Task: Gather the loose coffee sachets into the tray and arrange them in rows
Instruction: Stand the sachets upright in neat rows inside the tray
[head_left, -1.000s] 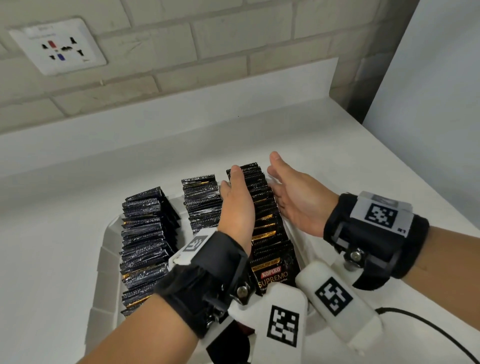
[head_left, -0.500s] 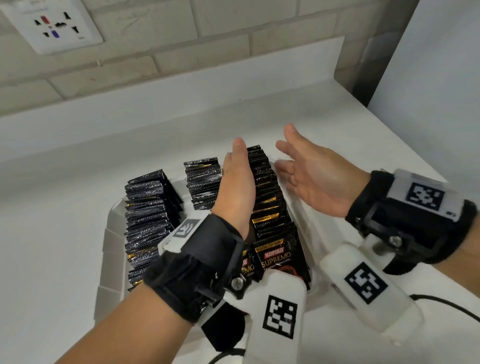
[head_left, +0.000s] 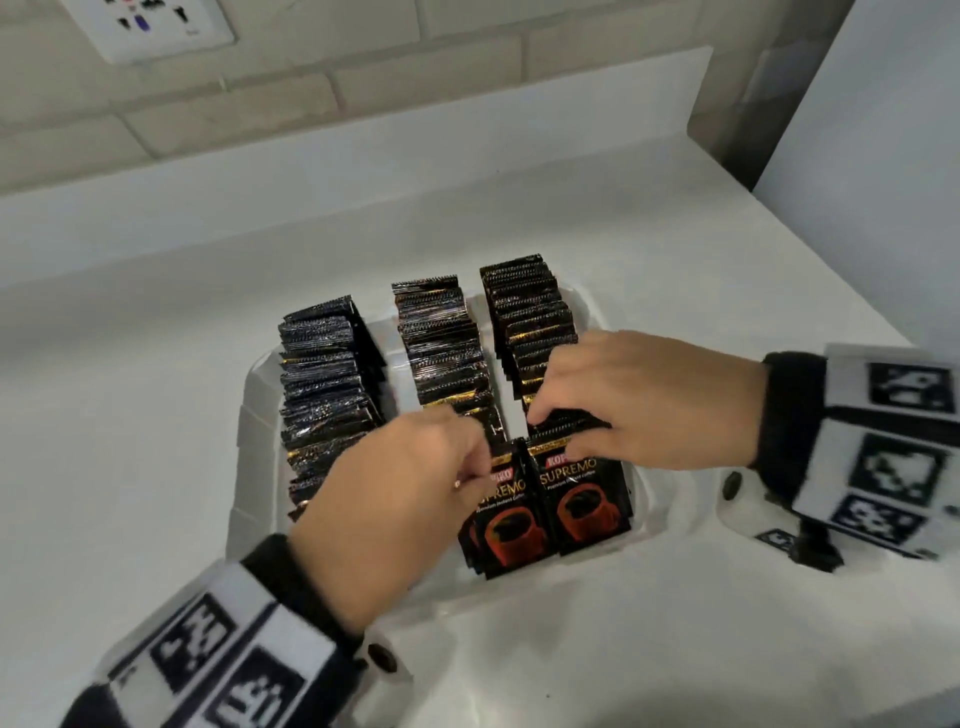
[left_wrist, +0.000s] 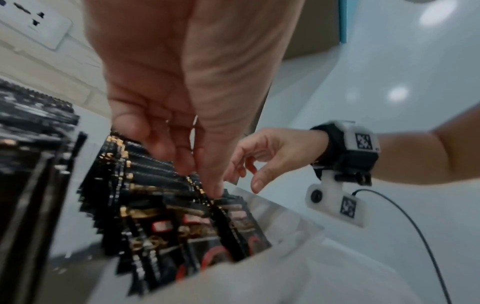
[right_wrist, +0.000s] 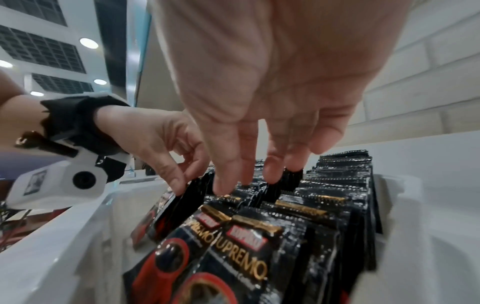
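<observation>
A white tray on the counter holds three rows of upright black coffee sachets: a left row, a middle row and a right row. My left hand pinches the top of the front sachet of the middle row; the right wrist view shows its thumb in front of that sachet and its fingers behind. My right hand is palm down over the near end of the right row, with fairly straight fingers touching the sachet tops and holding nothing.
A brick wall with a socket plate stands behind the white counter. A tall white panel closes off the right side. A thin black cable lies on the counter near my right wrist.
Both hands stood flat against the sides of the right row; the right hand then lifted off. Now both are palm down at the near ends of the middle and right rows.
</observation>
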